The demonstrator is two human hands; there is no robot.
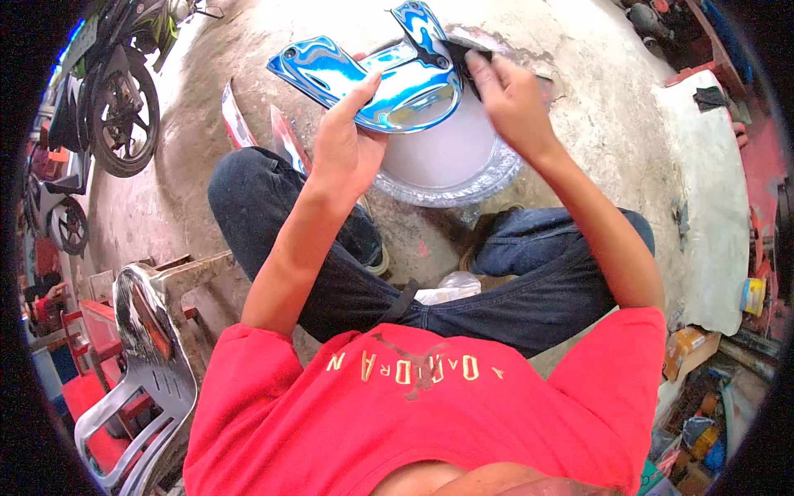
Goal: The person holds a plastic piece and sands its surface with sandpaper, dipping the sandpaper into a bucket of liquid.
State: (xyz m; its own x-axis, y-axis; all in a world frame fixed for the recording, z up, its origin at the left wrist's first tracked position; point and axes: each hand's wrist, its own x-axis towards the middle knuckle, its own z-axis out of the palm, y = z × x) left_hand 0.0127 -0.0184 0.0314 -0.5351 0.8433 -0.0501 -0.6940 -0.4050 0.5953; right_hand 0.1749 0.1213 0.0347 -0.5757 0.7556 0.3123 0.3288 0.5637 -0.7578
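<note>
Blue panel (pixel 327 74) held over round tub (pixel 438 197), long axis approx. L–R, L hand (pixel 351 153) gripping its near edge – R hand (pixel 514 103), nearer the R end, fingers pinched on dark piece (pixel 478 59), attached or loose can't tell.

Left hand (pixel 349 147) — raised ahead of the body, closed in a hold, thumb extended on the upper side, most fingers hidden beneath. Left forearm (pixel 299 248): bare, angled forward and inward, wrist nearly straight. Right hand (pixel 514 101) — level with the left or slightly farther forward, fingers bent and gathered. Right forearm (pixel 585 198): bare, slanting inward from a bent elbow.
</note>
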